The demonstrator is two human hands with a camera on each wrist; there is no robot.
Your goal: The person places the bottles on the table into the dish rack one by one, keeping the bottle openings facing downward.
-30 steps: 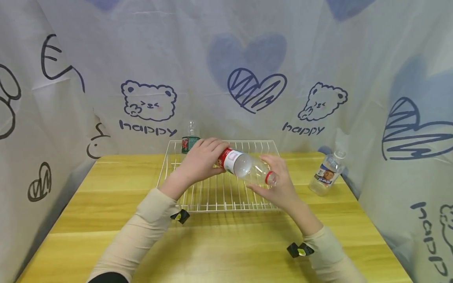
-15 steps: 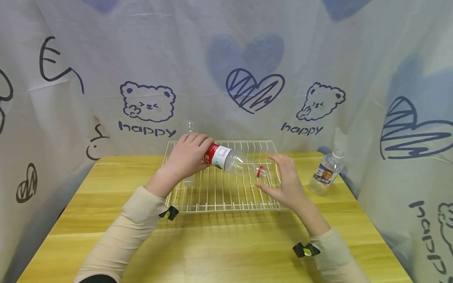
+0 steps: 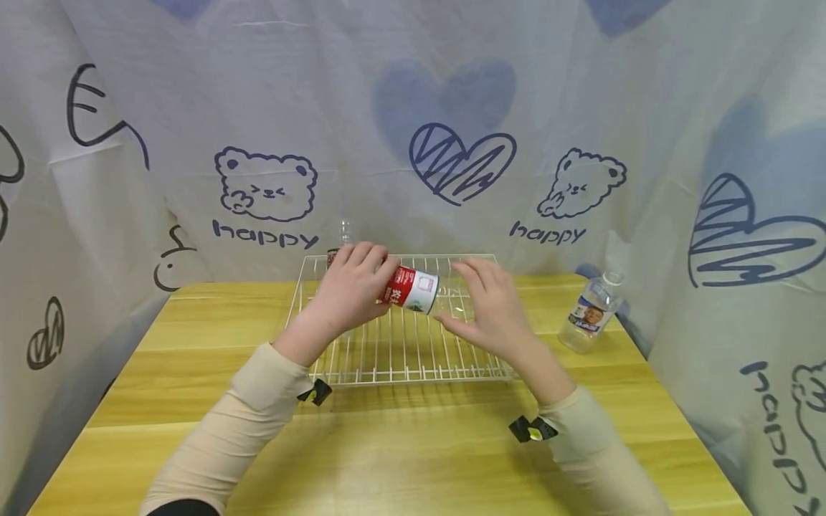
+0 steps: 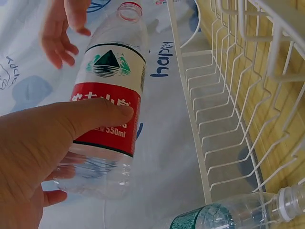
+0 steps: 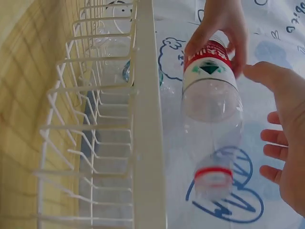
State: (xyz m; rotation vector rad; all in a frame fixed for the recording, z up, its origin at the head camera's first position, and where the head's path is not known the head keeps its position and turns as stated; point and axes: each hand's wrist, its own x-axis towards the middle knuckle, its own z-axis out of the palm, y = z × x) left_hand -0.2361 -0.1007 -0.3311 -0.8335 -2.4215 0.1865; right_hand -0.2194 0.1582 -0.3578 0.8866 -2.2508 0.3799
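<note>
My left hand (image 3: 342, 294) grips a clear plastic bottle (image 3: 413, 289) with a red and white label, around its lower part. The bottle lies roughly sideways above a white wire rack (image 3: 413, 374), its red-ringed neck toward my right hand (image 3: 495, 309). In the right wrist view, the right hand (image 5: 286, 119) has its thumb and fingers spread beside the bottle (image 5: 212, 107), apart from it. The bottle's mouth has no cap in the left wrist view. A second clear bottle (image 4: 205, 219) with a green label stands at the rack's left, mostly hidden by my left hand in the head view.
Another clear bottle (image 3: 586, 315) with a blue label showing a person stands on the wooden table (image 3: 413, 451), right of the rack. A pale curtain (image 3: 361, 107) with drawn hearts and bears hangs behind and at both sides.
My right hand was at the bottle's neck, drew off to the right, then came back left alongside it. My left hand moved the bottle left, then slightly right, turning its neck farther away.
</note>
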